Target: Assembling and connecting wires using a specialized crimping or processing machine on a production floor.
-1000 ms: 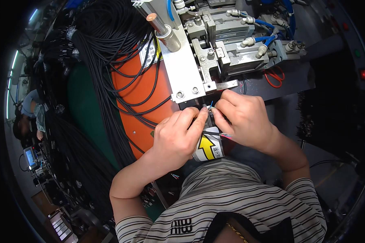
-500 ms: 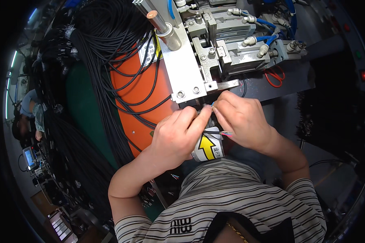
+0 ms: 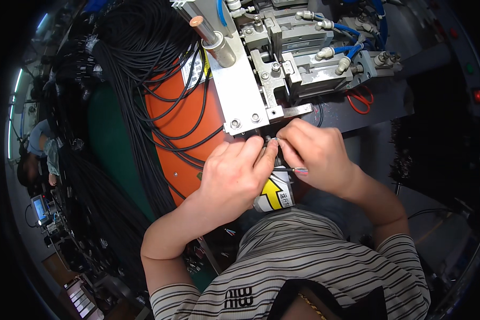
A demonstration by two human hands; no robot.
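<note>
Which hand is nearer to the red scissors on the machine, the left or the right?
Right. The right hand lies just below the scissors, slightly to their left; the left hand sits much farther left and lower.

The single head-worn fisheye view looks steeply down from above the person's striped shirt onto the grey metal machine, which sits close, at the top centre of the picture. Below the machine both hands meet near the middle, and left of it hang black cable bundles. Straight edges curve toward the dark round rim.
</note>
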